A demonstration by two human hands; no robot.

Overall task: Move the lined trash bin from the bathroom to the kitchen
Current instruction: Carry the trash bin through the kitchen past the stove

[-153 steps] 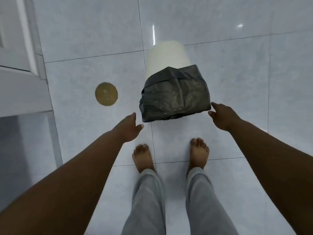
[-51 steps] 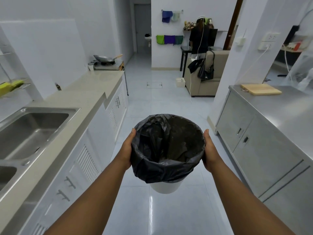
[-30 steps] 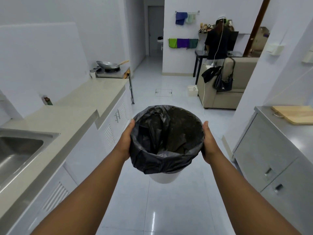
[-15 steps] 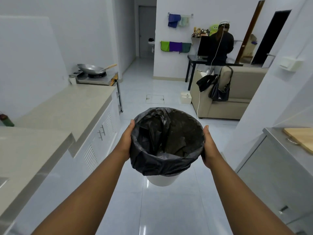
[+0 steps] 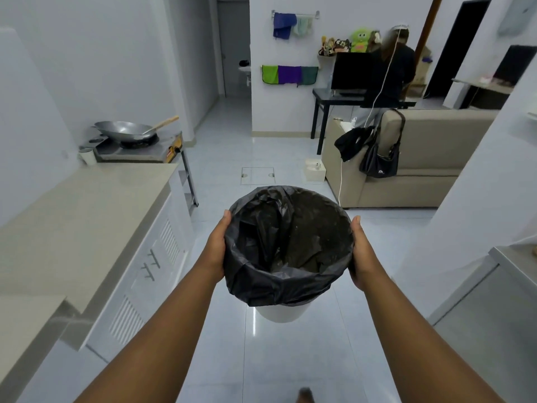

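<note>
**Carry step: bin aloft in kitchen aisle**

Left hand (image 5: 215,248) and right hand (image 5: 361,251) press opposite sides of the white plastic trash bin with black liner (image 5: 287,248), held clear above the floor, right of the beige stone countertop (image 5: 78,216). Judged next: choose a spot, lower it level.

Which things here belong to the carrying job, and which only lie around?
Job: white plastic bin with black bag liner; left hand; right hand.

Lying about: steel wok, black shoulder bag, beige sofa.
</note>
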